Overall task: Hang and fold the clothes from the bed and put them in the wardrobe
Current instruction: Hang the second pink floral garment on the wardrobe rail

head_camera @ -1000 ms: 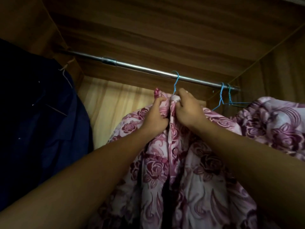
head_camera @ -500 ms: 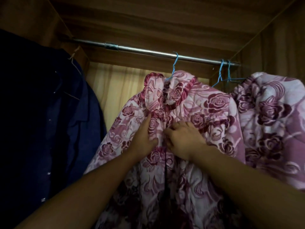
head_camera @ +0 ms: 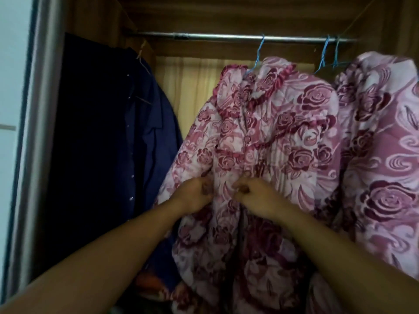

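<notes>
A pink rose-print shirt (head_camera: 272,123) hangs on a blue wire hanger (head_camera: 258,57) from the metal rail (head_camera: 215,37) inside the wooden wardrobe. My left hand (head_camera: 195,193) pinches the left front panel at mid-chest height. My right hand (head_camera: 256,196) grips the buttoned front edge just beside it, below a pink button. Both hands are closed on the fabric, a short gap apart.
A dark blue shirt (head_camera: 127,155) hangs at the left of the rail. A second rose-print garment (head_camera: 381,166) hangs at the right on blue hangers (head_camera: 328,53). The wardrobe's door frame (head_camera: 38,132) stands at far left. A pale curtain-like back (head_camera: 188,87) shows between the clothes.
My hands have slid down from the collar to the mid-front of the rose-print shirt. The view has dropped and pulled back, showing more of the wardrobe and the door frame.
</notes>
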A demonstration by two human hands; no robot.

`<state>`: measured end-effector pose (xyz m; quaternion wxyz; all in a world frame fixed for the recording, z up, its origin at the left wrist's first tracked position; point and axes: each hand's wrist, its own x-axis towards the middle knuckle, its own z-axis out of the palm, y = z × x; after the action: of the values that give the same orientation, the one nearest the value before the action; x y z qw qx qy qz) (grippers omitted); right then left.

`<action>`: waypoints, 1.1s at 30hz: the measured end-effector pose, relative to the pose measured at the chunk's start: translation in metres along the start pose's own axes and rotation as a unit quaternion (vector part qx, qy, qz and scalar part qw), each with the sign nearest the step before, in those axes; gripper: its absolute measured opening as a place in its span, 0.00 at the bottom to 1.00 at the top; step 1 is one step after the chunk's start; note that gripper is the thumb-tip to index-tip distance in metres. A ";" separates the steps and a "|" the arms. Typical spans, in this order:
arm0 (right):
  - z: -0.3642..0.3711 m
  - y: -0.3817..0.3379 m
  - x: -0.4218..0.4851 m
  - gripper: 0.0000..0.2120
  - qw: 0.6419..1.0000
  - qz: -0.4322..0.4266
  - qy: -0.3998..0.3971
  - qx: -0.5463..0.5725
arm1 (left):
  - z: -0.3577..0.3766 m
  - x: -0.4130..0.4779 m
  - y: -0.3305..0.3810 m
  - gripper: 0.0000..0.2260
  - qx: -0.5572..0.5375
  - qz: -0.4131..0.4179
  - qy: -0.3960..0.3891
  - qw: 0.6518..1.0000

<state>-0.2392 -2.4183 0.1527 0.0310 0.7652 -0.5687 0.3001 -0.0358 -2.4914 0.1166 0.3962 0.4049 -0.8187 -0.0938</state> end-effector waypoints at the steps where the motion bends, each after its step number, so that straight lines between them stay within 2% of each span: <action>1: 0.005 -0.002 -0.007 0.11 1.000 -0.004 -0.016 0.013 | 0.002 -0.016 0.003 0.04 0.004 -0.014 -0.014 1.000; 4: 0.024 -0.007 -0.033 0.07 0.998 -0.032 -0.057 0.012 | 0.011 -0.059 0.003 0.08 0.027 -0.096 -0.059 0.993; 7: 0.050 -0.011 -0.052 0.08 0.995 -0.086 -0.051 -0.020 | 0.021 -0.098 -0.005 0.11 0.078 -0.170 -0.112 0.976; 10: 0.065 -0.019 -0.070 0.08 0.990 -0.111 -0.089 -0.010 | 0.025 -0.140 -0.004 0.12 0.138 -0.217 -0.134 0.957; 12: 0.080 -0.017 -0.079 0.09 0.984 -0.103 -0.146 -0.008 | 0.021 -0.167 -0.005 0.11 0.169 -0.243 -0.156 0.942; 14: 0.095 -0.012 -0.088 0.09 0.979 -0.090 -0.182 -0.030 | 0.018 -0.193 -0.010 0.23 0.189 -0.242 -0.163 0.938; 15: 0.104 -0.009 -0.091 0.11 0.978 -0.091 -0.185 -0.037 | 0.015 -0.205 -0.010 0.26 0.196 -0.241 -0.162 0.937; 18: 0.120 -0.006 -0.105 0.15 0.979 -0.084 -0.180 -0.038 | 0.010 -0.238 -0.011 0.22 0.234 -0.272 -0.150 0.921; 22: 0.130 -0.007 -0.125 0.21 0.974 -0.023 -0.218 -0.048 | -0.002 -0.279 -0.028 0.25 0.253 -0.318 -0.156 0.900; 26: 0.145 -0.009 -0.140 0.28 0.973 0.025 -0.227 -0.028 | -0.018 -0.315 -0.047 0.25 0.256 -0.312 -0.163 0.901; 28: 0.155 -0.015 -0.143 0.24 0.974 0.045 -0.220 -0.030 | -0.029 -0.333 -0.049 0.20 0.297 -0.291 -0.155 0.896; 30: 0.163 -0.030 -0.139 0.22 0.976 0.064 -0.207 -0.013 | -0.045 -0.351 -0.057 0.13 0.339 -0.264 -0.116 0.895; 31: 0.164 -0.043 -0.136 0.24 0.977 0.070 -0.201 0.001 | -0.056 -0.358 -0.062 0.11 0.350 -0.250 -0.090 0.898; 33: 0.161 -0.075 -0.126 0.35 0.984 0.054 -0.171 0.015 | -0.076 -0.367 -0.073 0.10 0.346 -0.218 -0.040 0.912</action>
<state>-0.1257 -2.3474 -0.0196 -0.0945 0.7737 -0.6018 0.1743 0.1934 -2.2558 -0.0771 0.1678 0.6811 -0.7064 0.0949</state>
